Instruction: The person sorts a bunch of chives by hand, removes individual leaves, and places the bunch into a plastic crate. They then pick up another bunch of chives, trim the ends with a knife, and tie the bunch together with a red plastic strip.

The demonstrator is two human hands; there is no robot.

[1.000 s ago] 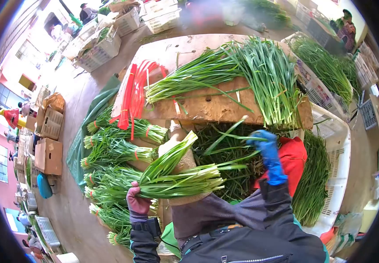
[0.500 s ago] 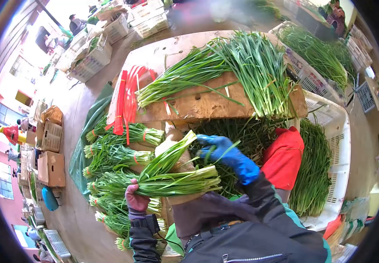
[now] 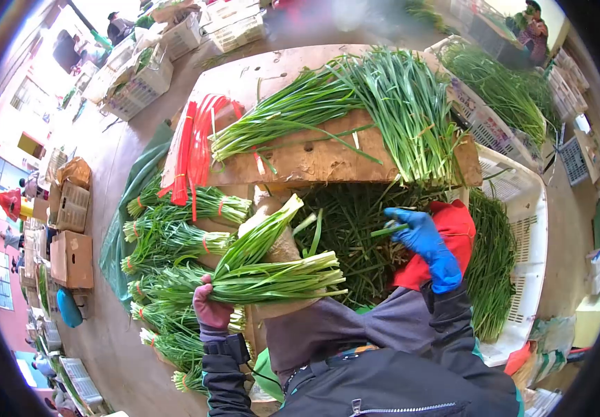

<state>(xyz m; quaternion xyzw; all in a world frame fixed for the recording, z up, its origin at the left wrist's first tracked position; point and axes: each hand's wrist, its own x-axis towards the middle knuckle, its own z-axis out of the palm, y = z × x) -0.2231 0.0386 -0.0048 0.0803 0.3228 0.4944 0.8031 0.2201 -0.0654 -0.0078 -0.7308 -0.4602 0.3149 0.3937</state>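
My left hand (image 3: pixel 212 308), in a mauve glove, is closed around a bunch of garlic chives (image 3: pixel 279 279) whose leaves fork into two parts, cut ends pointing right. My right hand (image 3: pixel 419 240), in a blue glove, pinches a short green chive piece (image 3: pixel 387 231) over the dark heap of leaves (image 3: pixel 352 254). Loose chive pieces (image 3: pixel 317 233) show just right of the bunch, apart from my right hand. Several bundles tied with red bands (image 3: pixel 206 242) lie left of and under the held bunch.
Ahead stands a wooden board (image 3: pixel 314 161) bearing loose chives (image 3: pixel 404 111) and red tie strips (image 3: pixel 187 149). On my right is a white crate (image 3: pixel 532 243) with more chives (image 3: pixel 492 271). A red cloth (image 3: pixel 453 222) lies by my right hand. A person (image 3: pixel 535 38) is far right.
My right hand has moved right, away from the bunch, and now pinches a short chive piece. Loose pieces appear beside the bunch. My left hand keeps its hold.
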